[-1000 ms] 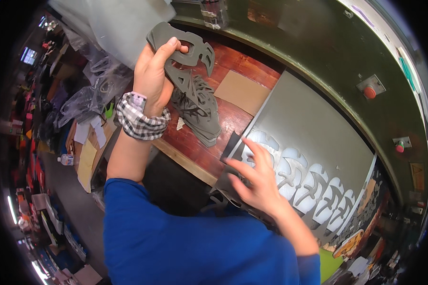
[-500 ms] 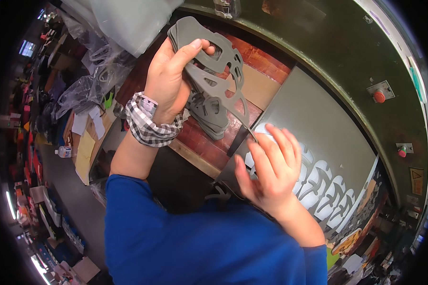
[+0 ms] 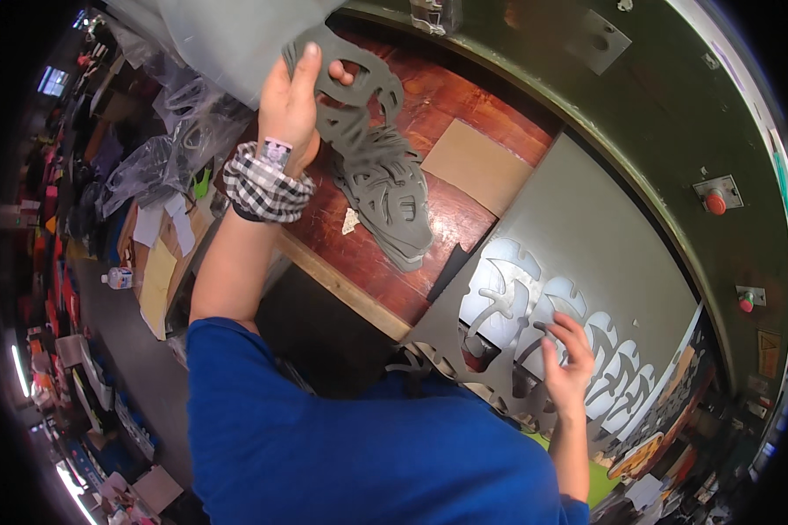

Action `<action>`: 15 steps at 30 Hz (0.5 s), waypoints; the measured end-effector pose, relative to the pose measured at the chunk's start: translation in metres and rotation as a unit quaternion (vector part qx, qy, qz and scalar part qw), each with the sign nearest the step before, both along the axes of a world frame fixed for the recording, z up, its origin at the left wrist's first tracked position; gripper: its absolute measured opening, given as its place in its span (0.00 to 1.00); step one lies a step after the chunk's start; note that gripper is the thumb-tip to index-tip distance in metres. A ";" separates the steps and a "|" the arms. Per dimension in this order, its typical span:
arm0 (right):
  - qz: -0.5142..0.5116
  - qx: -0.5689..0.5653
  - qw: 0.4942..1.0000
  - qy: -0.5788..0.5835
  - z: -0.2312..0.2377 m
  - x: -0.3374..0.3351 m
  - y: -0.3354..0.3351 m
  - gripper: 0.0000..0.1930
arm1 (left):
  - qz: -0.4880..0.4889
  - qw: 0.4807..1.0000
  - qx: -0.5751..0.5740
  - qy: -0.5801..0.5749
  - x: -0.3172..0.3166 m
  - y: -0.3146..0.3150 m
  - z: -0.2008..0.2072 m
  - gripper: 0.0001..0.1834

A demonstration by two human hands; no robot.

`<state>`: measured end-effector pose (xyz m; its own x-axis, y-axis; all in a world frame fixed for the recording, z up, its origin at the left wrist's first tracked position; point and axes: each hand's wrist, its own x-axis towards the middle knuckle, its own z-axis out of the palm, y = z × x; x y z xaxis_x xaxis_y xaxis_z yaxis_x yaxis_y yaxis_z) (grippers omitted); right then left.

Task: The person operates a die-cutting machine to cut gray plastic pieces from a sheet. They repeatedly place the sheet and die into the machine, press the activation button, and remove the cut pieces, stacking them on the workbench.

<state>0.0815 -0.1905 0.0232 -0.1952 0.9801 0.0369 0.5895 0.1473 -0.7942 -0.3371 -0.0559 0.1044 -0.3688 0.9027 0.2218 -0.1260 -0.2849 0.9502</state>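
My left hand (image 3: 291, 101) is closed on a stack of grey die-cut pieces (image 3: 365, 68) with cut-out holes, its thumb along the upper edge. Directly below them, a loose pile of similar grey cut pieces (image 3: 398, 219) lies on the red-brown wooden board. Over on the right, my right hand (image 3: 571, 363) is at the grey sheet (image 3: 587, 210), fingers bent and apart, beside a row of cut-out shapes. Pale surface shows through the openings. A small dark edge appears by its fingertips, too small to make out.
A brown cardboard piece (image 3: 477, 166) lies on the red-brown board (image 3: 372, 284). Beyond curves a dark green machine body (image 3: 648, 96) with red push buttons (image 3: 715, 203). Clear plastic bags (image 3: 179, 131) and a side table with papers (image 3: 158, 276) stand at the left.
My left hand has moved left and up with its stack, uncovering the pile below. My right hand has left the held pieces and moved right and down to the cut-out sheet.
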 end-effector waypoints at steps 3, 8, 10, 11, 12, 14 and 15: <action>-0.083 -0.051 0.995 0.033 -0.001 0.025 -0.012 0.09 | 0.005 0.991 0.069 0.110 -0.009 0.002 -0.004 0.21; -0.118 -0.056 0.991 0.042 -0.012 0.042 -0.028 0.07 | 0.027 0.772 0.192 0.605 0.018 -0.025 -0.063 0.26; -0.111 -0.054 0.992 0.024 -0.015 0.047 -0.032 0.07 | -0.123 0.721 0.092 0.675 0.037 -0.045 -0.099 0.33; -0.102 -0.039 0.994 0.029 -0.017 0.049 -0.033 0.07 | -0.133 0.714 0.103 0.680 0.048 -0.057 -0.117 0.34; -0.112 -0.035 0.992 0.047 -0.017 0.052 -0.035 0.07 | -0.176 0.690 0.064 0.700 0.051 -0.063 -0.130 0.35; -0.114 -0.030 0.990 0.078 -0.018 0.057 -0.038 0.07 | -0.152 0.698 0.060 0.697 0.052 -0.070 -0.149 0.36; -0.139 -0.049 0.985 0.094 -0.019 0.061 -0.040 0.07 | -0.144 0.705 0.043 0.694 0.051 -0.073 -0.154 0.36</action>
<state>0.1427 -0.2309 0.0046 0.0834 0.9953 -0.0497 0.4378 -0.0814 -0.8954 -0.2863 -0.1290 -0.0499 0.4516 0.8573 0.2470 0.8429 -0.5008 0.1970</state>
